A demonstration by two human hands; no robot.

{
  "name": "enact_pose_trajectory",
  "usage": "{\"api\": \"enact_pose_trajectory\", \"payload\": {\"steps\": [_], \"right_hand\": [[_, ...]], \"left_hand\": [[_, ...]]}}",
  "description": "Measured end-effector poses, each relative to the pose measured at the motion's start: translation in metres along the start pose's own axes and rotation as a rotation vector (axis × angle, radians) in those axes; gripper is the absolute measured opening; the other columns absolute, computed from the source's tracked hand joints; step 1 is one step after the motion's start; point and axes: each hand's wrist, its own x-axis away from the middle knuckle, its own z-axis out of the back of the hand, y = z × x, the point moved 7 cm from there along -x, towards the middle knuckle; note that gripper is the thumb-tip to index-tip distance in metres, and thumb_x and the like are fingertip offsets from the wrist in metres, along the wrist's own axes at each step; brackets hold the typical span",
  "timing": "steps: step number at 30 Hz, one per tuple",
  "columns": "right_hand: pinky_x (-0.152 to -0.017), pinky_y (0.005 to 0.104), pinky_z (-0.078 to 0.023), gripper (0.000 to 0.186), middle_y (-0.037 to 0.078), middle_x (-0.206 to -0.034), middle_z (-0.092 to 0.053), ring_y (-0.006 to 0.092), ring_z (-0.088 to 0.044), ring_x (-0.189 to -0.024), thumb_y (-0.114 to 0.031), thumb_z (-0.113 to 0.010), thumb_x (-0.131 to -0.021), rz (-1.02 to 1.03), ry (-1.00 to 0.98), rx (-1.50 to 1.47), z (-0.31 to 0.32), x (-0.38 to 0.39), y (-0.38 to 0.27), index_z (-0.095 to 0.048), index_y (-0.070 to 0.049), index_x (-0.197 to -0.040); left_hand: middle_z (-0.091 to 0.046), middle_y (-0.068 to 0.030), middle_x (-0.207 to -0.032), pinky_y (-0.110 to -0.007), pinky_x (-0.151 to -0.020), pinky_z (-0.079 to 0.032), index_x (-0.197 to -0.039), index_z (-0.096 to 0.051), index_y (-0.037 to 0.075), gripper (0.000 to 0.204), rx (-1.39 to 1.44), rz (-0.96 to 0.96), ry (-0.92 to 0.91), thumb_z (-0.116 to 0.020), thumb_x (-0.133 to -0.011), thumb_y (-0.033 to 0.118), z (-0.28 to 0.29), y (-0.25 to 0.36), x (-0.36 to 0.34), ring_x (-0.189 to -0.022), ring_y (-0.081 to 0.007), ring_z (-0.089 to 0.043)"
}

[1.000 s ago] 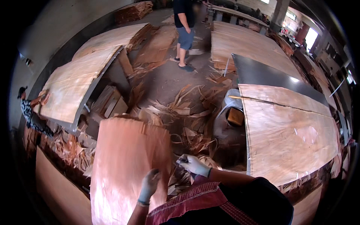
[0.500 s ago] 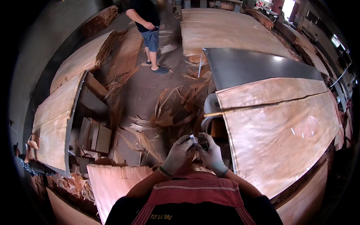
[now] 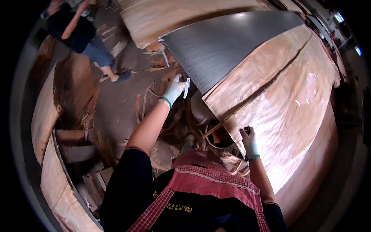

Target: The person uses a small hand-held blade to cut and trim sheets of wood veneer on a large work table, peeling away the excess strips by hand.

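So here the person stands at the near corner of a big stack of thin wood veneer sheets (image 3: pixel 293 100) laid on a wide surface, with a dark grey metal plate (image 3: pixel 228 42) just beyond the top sheet. The sheet's long axis runs from the person's lower right up and away toward the far right, with a long dark split (image 3: pixel 270 83) running the same way.

The right hand (image 3: pixel 249 141), in a pale glove, sits right on the near edge of the top veneer sheet, fingers curled over something small and dark, or maybe just pinching the edge; honestly I can't tell which. That arm is bent and close to the body, so it's clearly the nearer hand to the sheet.

The left hand (image 3: pixel 174 89) is stretched out forward and up, arm nearly straight, gloved too. It's closed around a small white strip-like thing (image 3: pixel 187 88) that pokes out of the fingers toward the corner of the grey plate. It's near that corner but not touching it as far as I can see. So the veneer lies to the right of the left hand.

Below the sheet's corner there's a round bucket-ish container (image 3: pixel 216 137) with a wooden stick (image 3: pixel 220 124) lying across it. The floor (image 3: pixel 119 108) is littered with veneer scraps. Another person (image 3: pixel 85 42) stands far off at upper left, beside more veneer stacks (image 3: pixel 48 116).
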Motion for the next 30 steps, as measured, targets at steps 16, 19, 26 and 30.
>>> {"api": "enact_pose_trajectory", "payload": {"steps": [16, 19, 26, 30], "right_hand": [[-0.047, 0.0218, -0.04, 0.012, 0.003, -0.08, -0.064, 0.0101, -0.057, -0.062, -0.016, -0.065, -0.089, -0.337, -0.218, -0.625, -0.176, -0.079, -0.086, -0.06, -0.008, -0.096], [-0.039, 0.0224, -0.034, 0.011, 0.001, -0.066, -0.06, 0.0085, -0.049, -0.047, -0.016, -0.066, -0.089, -0.38, -0.211, -0.389, -0.19, -0.078, -0.076, -0.057, -0.01, -0.087], [-0.048, 0.0255, -0.041, 0.011, 0.003, -0.073, -0.06, 0.0118, -0.053, -0.056, -0.008, -0.066, -0.088, -0.334, -0.201, -0.418, -0.204, -0.087, -0.063, -0.057, -0.006, -0.093], [-0.057, 0.0255, -0.046, 0.013, 0.006, -0.082, -0.062, 0.0141, -0.057, -0.066, -0.005, -0.065, -0.088, -0.269, -0.151, -0.647, -0.187, -0.102, -0.028, -0.058, 0.001, -0.097]], "left_hand": [[-0.054, -0.0327, -0.128, -0.046, -0.103, -0.043, -0.13, -0.049, -0.007, 0.082, -0.663, 0.077, 0.176, -0.065, -0.076, 0.053, -0.007, -0.042, -0.059, -0.119, -0.0443, -0.054], [-0.06, -0.0271, -0.121, -0.05, -0.095, -0.046, -0.127, -0.053, -0.001, 0.066, -0.706, -0.073, 0.4, -0.06, -0.087, 0.05, 0.011, -0.055, -0.023, -0.113, -0.0424, -0.057], [-0.062, -0.0239, -0.115, -0.049, -0.087, -0.049, -0.12, -0.054, 0.0, 0.05, -0.956, -0.143, 0.246, -0.057, -0.092, 0.041, 0.044, -0.089, 0.086, -0.106, -0.0394, -0.06], [-0.063, -0.0227, -0.111, -0.047, -0.089, -0.048, -0.119, -0.057, 0.0, 0.046, -0.747, -0.065, -0.216, -0.057, -0.094, 0.038, -0.026, -0.107, 0.109, -0.105, -0.039, -0.059]]}}
